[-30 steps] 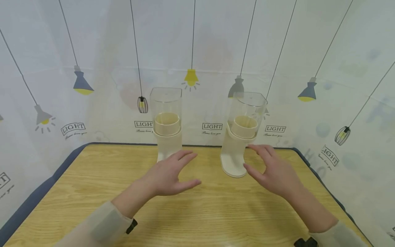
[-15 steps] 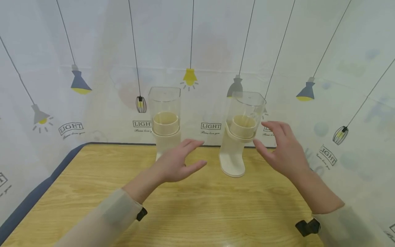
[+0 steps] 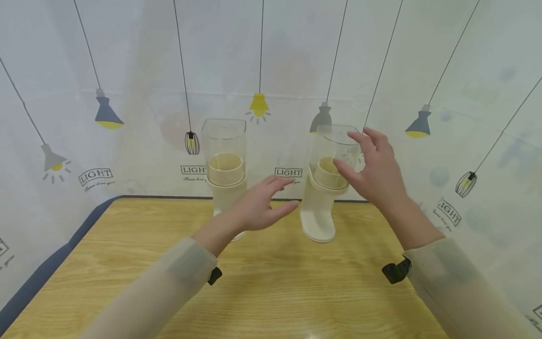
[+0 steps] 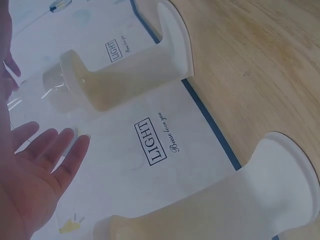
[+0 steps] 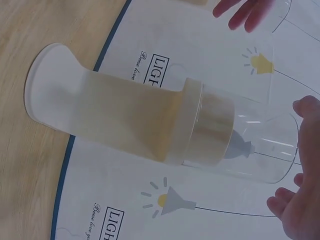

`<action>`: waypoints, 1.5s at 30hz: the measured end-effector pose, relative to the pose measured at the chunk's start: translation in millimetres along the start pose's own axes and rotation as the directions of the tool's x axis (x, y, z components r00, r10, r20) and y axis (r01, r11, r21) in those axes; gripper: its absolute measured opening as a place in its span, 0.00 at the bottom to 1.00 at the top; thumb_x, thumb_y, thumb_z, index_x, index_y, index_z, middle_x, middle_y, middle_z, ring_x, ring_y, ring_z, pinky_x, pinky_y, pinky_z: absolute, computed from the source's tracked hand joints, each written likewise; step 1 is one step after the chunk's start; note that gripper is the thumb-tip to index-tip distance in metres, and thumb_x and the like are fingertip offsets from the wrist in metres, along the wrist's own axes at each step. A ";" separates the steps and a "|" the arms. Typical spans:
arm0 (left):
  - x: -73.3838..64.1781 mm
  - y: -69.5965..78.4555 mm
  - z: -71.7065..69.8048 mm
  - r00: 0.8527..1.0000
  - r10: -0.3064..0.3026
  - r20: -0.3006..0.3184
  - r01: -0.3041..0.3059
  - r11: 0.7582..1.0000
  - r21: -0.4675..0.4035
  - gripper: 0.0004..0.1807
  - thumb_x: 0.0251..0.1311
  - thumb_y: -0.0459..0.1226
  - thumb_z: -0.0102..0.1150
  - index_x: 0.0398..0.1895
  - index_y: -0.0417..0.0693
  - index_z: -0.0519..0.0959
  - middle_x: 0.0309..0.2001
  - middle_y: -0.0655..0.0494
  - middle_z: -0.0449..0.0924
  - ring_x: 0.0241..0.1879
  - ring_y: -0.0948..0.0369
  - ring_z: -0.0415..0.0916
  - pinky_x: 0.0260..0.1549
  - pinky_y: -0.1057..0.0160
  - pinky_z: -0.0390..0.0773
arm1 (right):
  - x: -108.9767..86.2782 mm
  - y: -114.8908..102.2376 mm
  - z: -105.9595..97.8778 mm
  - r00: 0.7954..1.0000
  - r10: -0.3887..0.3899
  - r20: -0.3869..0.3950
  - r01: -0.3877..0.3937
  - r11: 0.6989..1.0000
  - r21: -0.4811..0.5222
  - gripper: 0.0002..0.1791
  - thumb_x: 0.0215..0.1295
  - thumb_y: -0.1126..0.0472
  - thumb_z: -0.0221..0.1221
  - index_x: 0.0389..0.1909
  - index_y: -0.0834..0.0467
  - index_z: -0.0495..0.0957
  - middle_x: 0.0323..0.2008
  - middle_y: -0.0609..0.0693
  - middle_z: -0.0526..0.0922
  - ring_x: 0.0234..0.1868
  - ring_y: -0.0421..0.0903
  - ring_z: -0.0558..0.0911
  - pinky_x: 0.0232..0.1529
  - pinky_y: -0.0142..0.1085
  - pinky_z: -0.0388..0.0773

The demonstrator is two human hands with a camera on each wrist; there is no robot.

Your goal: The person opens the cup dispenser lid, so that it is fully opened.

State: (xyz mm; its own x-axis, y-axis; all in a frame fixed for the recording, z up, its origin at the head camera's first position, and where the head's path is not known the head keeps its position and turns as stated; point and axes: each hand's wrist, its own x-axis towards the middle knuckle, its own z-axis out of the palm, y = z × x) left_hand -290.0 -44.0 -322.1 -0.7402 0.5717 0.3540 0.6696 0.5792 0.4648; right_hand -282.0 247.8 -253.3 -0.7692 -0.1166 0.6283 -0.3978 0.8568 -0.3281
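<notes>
- Along the far side of our counter (image 3: 279, 287), two upright cream holders stand apart: the left holder (image 3: 223, 195) and the right holder (image 3: 316, 209).
- Both look light and tall over a small foot, so we judge that a sideways knock from a finger or thumb could tip either one.
- A lopsided squeeze on the right holder's clear top (image 3: 319, 146) might twist or unseat it, and its see-through wall makes the edge easy to misjudge.
- We should also mind the left wrist (image 3: 216, 230), which crosses before the left holder's foot; a careless sweep could bump it.
- Our right hand (image 3: 374, 169) is raised beside that clear top, thumb in front, fingers loosely bent and well parted, gripping nothing; we cannot tell whether a fingertip touches.
- Our left hand (image 3: 260, 205) hangs lower, fingers extended toward the right holder, thumb apart, palm bare, holding nothing.
</notes>
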 end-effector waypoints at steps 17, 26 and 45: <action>49.2 5.2 18.1 1.000 -0.008 0.017 0.008 1.000 0.012 0.38 0.77 0.58 0.54 0.82 0.53 0.64 0.76 0.52 0.69 0.70 0.52 0.76 0.68 0.48 0.79 | 24.5 -6.0 22.8 0.989 0.099 0.110 -0.092 0.993 -0.067 0.42 0.73 0.36 0.62 0.80 0.51 0.65 0.83 0.66 0.54 0.64 0.77 0.78 0.60 0.69 0.78; 66.9 6.7 23.5 0.996 -0.082 0.025 0.083 0.996 -0.034 0.46 0.74 0.60 0.57 0.86 0.50 0.54 0.81 0.46 0.60 0.69 0.49 0.76 0.69 0.47 0.78 | 18.7 0.3 32.0 0.992 0.113 0.060 -0.110 0.993 -0.041 0.39 0.73 0.37 0.64 0.77 0.51 0.67 0.79 0.63 0.59 0.35 0.69 0.83 0.37 0.59 0.83; 98.8 11.2 65.3 0.972 -0.229 -0.059 0.186 0.895 -0.405 0.65 0.59 0.64 0.73 0.89 0.57 0.42 0.84 0.49 0.58 0.81 0.49 0.61 0.76 0.42 0.69 | 9.4 19.4 31.5 0.997 0.076 -0.013 -0.071 0.969 0.236 0.36 0.65 0.50 0.68 0.72 0.53 0.71 0.78 0.55 0.61 0.69 0.64 0.77 0.69 0.62 0.78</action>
State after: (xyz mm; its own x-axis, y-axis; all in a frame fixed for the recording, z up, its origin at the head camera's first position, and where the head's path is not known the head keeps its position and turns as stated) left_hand -351.7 56.9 -334.9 -0.8760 0.3884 0.2859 0.4372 0.3896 0.8106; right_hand -312.7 247.5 -276.0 -0.7907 -0.0440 0.6107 -0.4488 0.7200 -0.5293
